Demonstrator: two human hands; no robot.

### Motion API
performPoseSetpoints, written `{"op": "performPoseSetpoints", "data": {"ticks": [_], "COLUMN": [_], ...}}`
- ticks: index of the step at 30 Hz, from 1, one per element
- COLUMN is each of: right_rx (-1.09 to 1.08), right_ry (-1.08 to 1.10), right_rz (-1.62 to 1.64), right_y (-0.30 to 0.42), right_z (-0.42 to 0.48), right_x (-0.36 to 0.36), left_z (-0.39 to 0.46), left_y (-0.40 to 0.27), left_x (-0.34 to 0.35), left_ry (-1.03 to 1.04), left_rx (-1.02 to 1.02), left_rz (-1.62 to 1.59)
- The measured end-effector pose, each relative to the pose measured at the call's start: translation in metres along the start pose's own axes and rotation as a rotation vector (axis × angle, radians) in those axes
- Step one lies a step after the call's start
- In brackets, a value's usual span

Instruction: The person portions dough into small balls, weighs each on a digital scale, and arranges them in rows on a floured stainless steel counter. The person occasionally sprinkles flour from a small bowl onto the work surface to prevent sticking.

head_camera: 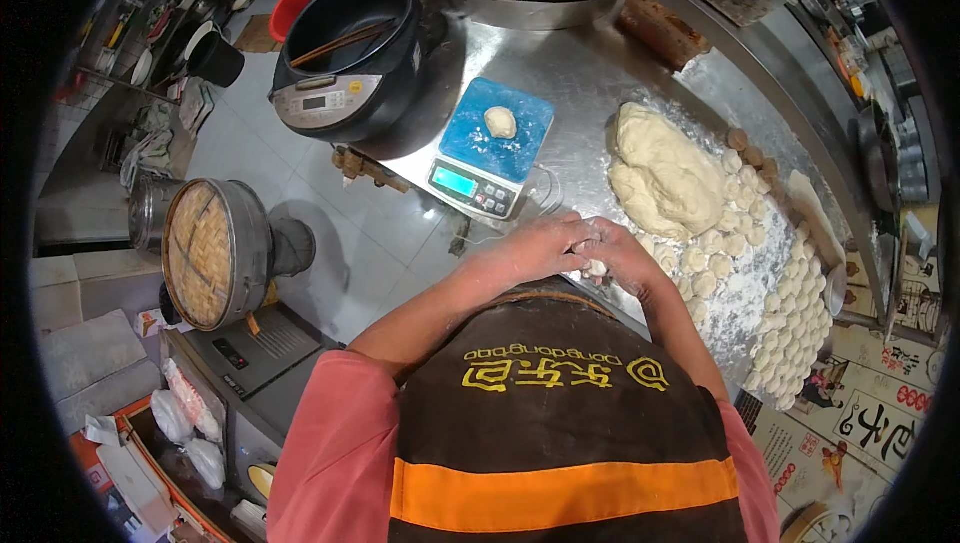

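My left hand [546, 243] and my right hand [624, 256] meet close to my apron at the table's front edge, fingers curled together around a small dough piece [595, 268]. Only a bit of that piece shows between the floury fingers. Just beyond them stands a digital kitchen scale [496, 139] with a blue platform, its display lit. One dough portion [500, 122] rests on the platform amid flour. To the right of the scale lies a big dough mass [664, 171]. Many small dough balls [789, 325] sit on the floured tabletop at the right.
A black rice cooker [347, 55] with wooden chopsticks [341, 44] across its open pot stands at the table's left edge. Behind is a large round pan [525, 14]. A bamboo-topped steamer [199, 254] stands to the left, off the steel table [577, 66]. A thin cable [553, 190] trails beside the scale.
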State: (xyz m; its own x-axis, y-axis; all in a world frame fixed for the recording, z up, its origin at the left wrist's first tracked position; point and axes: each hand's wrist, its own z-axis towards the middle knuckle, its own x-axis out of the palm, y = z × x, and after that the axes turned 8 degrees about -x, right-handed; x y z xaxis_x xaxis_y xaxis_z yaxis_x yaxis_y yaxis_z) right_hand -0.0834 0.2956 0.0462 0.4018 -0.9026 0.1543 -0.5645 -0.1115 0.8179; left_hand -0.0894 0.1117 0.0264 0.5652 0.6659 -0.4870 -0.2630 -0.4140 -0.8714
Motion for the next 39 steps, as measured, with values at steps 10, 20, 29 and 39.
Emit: {"op": "performPoseSetpoints", "data": {"ticks": [10, 20, 29, 39], "right_rx": [-0.002, -0.128, -0.172, -0.586], "right_ry": [-0.012, 0.082, -0.204, -0.251], "right_rz": [0.127, 0.169, 0.062, -0.736], "right_y": [0.0, 0.006, -0.001, 0.044], "right_z": [-0.009, 0.003, 0.031, 0.134], "right_x": [-0.003, 0.003, -0.024, 0.021], "left_z": [-0.001, -0.01, -0.025, 0.02], "left_y": [-0.008, 0.005, 0.023, 0.11], "left_x": [0.002, -0.011, -0.066, -0.105], "left_ry": [-0.013, -0.056, -0.074, -0.729], "left_rx": [-0.011, -0.071, -0.488, -0.549], "left_rz": [-0.039, -0.021, -0.913, -0.464]}}
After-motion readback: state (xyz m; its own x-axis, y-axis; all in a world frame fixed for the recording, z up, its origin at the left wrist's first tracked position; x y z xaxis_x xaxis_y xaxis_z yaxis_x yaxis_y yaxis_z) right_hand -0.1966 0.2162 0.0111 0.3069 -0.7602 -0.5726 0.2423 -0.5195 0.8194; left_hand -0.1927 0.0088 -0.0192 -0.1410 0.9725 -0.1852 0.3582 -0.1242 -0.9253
